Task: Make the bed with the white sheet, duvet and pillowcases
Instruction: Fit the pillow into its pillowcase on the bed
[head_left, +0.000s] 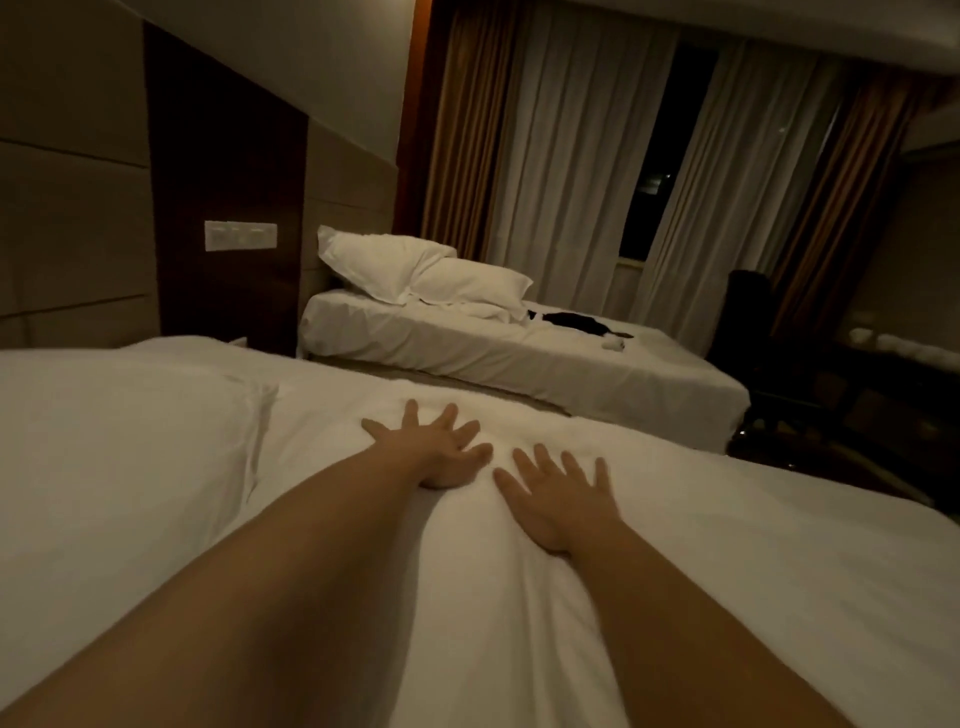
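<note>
I am leaning over the near bed with both arms stretched out in front of me. My left hand (441, 449) is lying flat on the white duvet (519, 597), fingers straight and spread wide, holding nothing. My right hand (558, 501) is lying flat just beside it, a little nearer to me, fingers also straight and fanned out, gripping nothing. The two hands are close together but not touching each other. Both palms are pressing down on the duvet, which is covering the bed from the near edge to the far edge and showing soft folds running along between my forearms.

To my left, a pillow (124, 452) in a white pillowcase is lying at the head of the same bed, its edge near my left forearm.

Across a narrow gap, a second bed (519, 364) is standing with a white sheet over the mattress. Two white pillows (415, 273) are leaning against each other at its head end. A dark piece of clothing (574, 321) is lying on that sheet, with a small white thing beside it that I cannot make out. Behind that bed, pale curtains (582, 156) are hanging beside brown ones over a dark window. A switch panel (240, 235) is sitting on the dark wall strip between the beds.
</note>
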